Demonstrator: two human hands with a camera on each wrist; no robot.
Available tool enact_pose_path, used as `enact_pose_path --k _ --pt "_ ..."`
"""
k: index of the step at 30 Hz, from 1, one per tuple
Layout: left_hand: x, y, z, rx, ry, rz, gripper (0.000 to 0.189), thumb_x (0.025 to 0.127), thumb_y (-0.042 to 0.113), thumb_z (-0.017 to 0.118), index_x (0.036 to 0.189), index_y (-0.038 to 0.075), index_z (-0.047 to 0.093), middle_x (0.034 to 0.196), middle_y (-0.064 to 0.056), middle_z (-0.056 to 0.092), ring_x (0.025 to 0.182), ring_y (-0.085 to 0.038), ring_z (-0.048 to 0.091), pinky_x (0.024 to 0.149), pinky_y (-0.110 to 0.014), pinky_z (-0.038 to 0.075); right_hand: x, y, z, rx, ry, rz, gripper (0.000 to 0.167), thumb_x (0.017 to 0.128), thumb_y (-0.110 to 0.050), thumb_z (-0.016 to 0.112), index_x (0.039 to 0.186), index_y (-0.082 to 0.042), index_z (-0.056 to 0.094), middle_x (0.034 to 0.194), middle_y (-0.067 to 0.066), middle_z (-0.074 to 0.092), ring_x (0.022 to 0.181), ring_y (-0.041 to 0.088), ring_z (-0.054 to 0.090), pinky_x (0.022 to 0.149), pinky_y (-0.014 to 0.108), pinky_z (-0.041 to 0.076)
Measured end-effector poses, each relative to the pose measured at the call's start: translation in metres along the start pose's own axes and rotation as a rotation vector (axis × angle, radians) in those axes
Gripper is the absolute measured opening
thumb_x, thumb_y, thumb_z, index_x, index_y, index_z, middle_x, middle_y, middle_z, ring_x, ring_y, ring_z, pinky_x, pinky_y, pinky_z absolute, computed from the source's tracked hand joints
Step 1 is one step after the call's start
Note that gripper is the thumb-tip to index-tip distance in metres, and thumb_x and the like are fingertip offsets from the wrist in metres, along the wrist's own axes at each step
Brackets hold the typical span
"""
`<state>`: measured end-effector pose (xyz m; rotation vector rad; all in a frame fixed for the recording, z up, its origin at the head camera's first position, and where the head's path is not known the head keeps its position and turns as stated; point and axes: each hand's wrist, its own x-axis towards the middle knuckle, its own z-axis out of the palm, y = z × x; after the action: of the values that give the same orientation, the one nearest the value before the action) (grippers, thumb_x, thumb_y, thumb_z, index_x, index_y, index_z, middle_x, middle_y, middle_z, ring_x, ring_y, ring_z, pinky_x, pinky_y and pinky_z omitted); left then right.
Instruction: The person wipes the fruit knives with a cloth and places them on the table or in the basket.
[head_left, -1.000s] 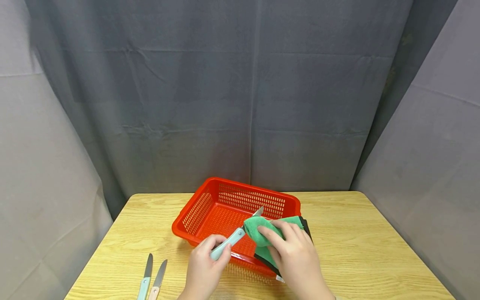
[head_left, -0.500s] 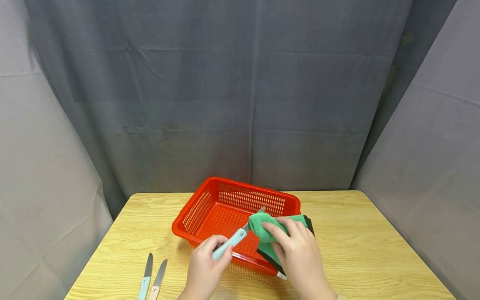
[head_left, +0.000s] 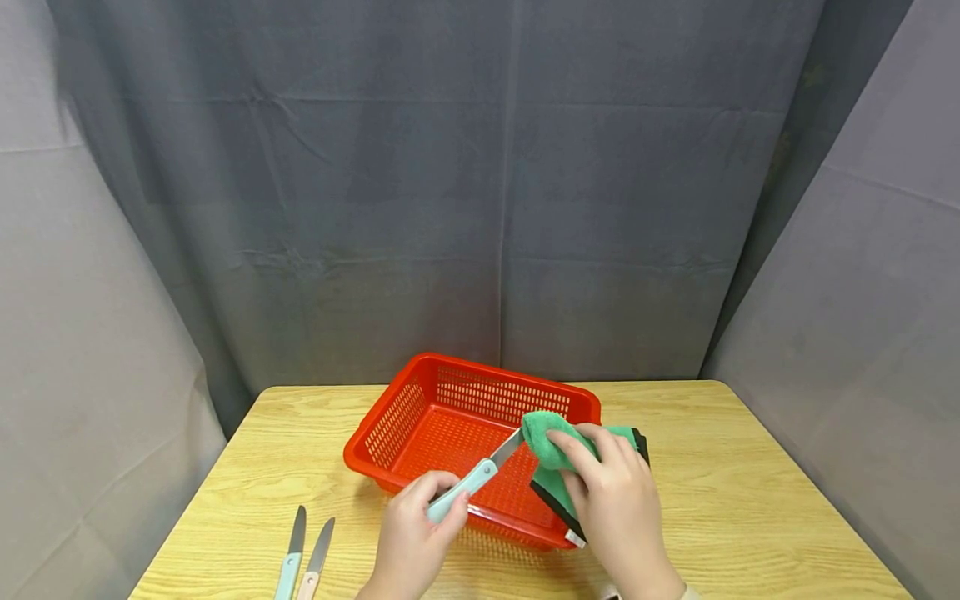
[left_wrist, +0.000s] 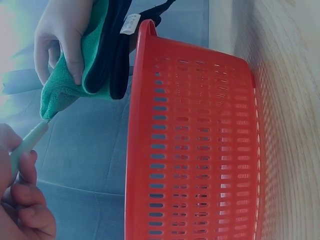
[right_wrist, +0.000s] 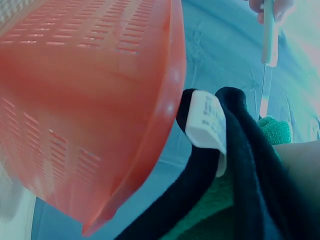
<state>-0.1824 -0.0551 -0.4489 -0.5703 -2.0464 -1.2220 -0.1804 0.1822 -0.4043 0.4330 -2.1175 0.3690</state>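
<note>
- Fingers of the left hand [head_left: 412, 533] grip a metal knife with pale-blue handle [head_left: 480, 476]; right hand [head_left: 618, 500] pinches a green, black-edged fabric cloth [head_left: 538, 432].
- I see the knife slanting forward-right above the red perforated plastic basket [head_left: 357, 450], far end meeting cloth, tip hidden.
- Left hand nearer; right's back faces up.

Passage: right of the red plastic basket [head_left: 442, 433], wide room over the wood tabletop [head_left: 757, 500]; narrower lane between basket and the blue-handled knife [head_left: 291, 557] and pink-handled knife [head_left: 318, 554] at front left. Rear-left basket mouth accessible from above. Obstructions: left hand [head_left: 414, 532] with pale-blue-handled knife [head_left: 474, 482], right hand [head_left: 618, 504] with green cloth [head_left: 547, 437], across basket's front and right. Grey curtain [head_left: 375, 217] bounds the rear.
</note>
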Motion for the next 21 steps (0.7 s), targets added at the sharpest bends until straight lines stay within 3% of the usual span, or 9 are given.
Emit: enact_pose_path --k 15,21 --pt "0.003 0.0047 -0.0023 0.045 -0.031 -0.145 0.02 0.084 0.004 0.08 0.095 0.018 0.069 0.075 0.015 0.055 0.063 0.003 0.043 0.055 -0.018 0.041 0.0016 0.0018 -0.0063 -0.006 0.072 -0.003 0.057 0.068 0.006 0.079 0.117 -0.023 0.075 0.11 0.011 0.07 0.084 0.034 0.064 0.069 0.048 0.054" --pt "0.0044 0.0042 -0.0045 0.053 -0.054 -0.159 0.019 0.088 0.007 0.079 0.096 0.021 0.068 0.073 0.014 0.054 0.061 0.003 0.041 0.054 -0.017 0.039 0.0025 -0.0001 -0.0082 0.002 0.072 -0.01 0.057 0.068 0.006 0.08 0.117 -0.023 0.075 0.11 0.011 0.07 0.084 0.034 0.064 0.069 0.048 0.054"
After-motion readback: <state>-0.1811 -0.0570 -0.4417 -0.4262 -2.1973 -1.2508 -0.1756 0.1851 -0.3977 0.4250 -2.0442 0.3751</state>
